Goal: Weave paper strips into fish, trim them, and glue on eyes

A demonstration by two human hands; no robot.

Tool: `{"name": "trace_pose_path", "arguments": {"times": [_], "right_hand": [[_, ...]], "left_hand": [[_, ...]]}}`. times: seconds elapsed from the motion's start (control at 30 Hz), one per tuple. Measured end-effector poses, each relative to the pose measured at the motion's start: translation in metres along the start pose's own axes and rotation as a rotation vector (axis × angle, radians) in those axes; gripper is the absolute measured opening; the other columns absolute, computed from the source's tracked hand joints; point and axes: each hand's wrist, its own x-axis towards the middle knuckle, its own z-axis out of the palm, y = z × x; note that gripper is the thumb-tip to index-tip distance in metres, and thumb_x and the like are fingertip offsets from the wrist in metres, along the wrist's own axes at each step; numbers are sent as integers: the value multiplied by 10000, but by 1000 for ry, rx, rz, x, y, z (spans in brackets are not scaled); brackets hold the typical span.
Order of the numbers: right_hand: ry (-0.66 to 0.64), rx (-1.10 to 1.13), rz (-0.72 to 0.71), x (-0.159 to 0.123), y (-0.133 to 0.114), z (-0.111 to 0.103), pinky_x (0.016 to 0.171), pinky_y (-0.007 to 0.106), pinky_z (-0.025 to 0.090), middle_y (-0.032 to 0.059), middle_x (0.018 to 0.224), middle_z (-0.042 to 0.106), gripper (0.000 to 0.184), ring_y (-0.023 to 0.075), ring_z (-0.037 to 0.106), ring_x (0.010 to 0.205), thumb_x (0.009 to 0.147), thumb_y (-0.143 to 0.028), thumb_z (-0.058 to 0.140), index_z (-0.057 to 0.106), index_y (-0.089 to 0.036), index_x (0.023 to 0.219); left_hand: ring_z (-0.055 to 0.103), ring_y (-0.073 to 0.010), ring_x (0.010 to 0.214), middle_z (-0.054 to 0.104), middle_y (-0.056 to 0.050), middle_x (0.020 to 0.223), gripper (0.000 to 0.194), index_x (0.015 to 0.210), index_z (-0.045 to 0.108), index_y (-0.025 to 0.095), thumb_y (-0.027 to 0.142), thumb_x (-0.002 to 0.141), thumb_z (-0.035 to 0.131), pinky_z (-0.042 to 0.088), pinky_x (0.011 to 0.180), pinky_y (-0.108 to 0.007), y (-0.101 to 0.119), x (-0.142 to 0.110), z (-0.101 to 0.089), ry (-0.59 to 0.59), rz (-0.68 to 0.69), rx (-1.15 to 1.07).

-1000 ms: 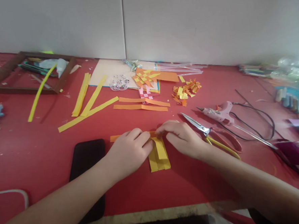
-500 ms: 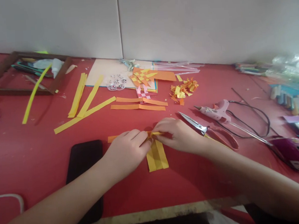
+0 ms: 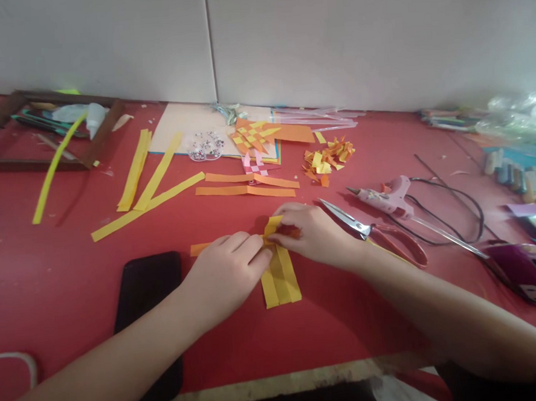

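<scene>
Several yellow paper strips (image 3: 279,281) lie side by side in front of me, running towards the table's front edge. An orange paper strip (image 3: 199,249) crosses them, its left end sticking out past my left hand (image 3: 231,269). The left fingers are closed on the strips at the crossing. My right hand (image 3: 310,231) is closed too, thumb and fingers pinching the yellow and orange strips at their far end. Beyond the crossing a short yellow end shows between the hands. The exact weave under my fingertips is hidden.
Scissors (image 3: 357,219) and a pink glue gun (image 3: 388,199) with its cord lie right of my hands. A black phone (image 3: 149,292) is at left. Farther back are orange strips (image 3: 249,191), loose yellow strips (image 3: 134,172), paper scraps (image 3: 324,161) and a wooden frame (image 3: 29,163).
A yellow strip end that was bent up between my hands now lies flatter, pointing away beyond the orange strip. My right fingers have shifted slightly away from me; the left hand stays almost in place.
</scene>
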Motion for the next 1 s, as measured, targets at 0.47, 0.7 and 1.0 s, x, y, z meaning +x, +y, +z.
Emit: {"name": "trace_pose_path", "arguments": {"times": [0.47,0.7,1.0], "right_hand": [[99,54,16,-3,3,12,646,282,481,32,849,613,95,141,568,715,810,-134,663,591,-183,772],[462,-159,-174,-28,-10,14,838,411,535,110,1041,641,234,242,605,980,873,-161,608,565,-200,1100],[244,-267,-279,-46,-7,26,817,411,555,110,994,722,202,239,640,922,916,-115,516,704,-140,984]], "left_hand": [[660,-281,856,682,-136,919,162,991,669,79,143,924,536,601,675,-406,2,-1,4,22,-20,-9],[637,-272,780,666,-109,904,88,886,666,101,89,867,581,577,599,-398,3,-1,4,53,-37,-9],[644,-276,816,667,-121,892,154,990,672,84,115,910,544,592,643,-408,4,0,3,43,-45,-15]]}}
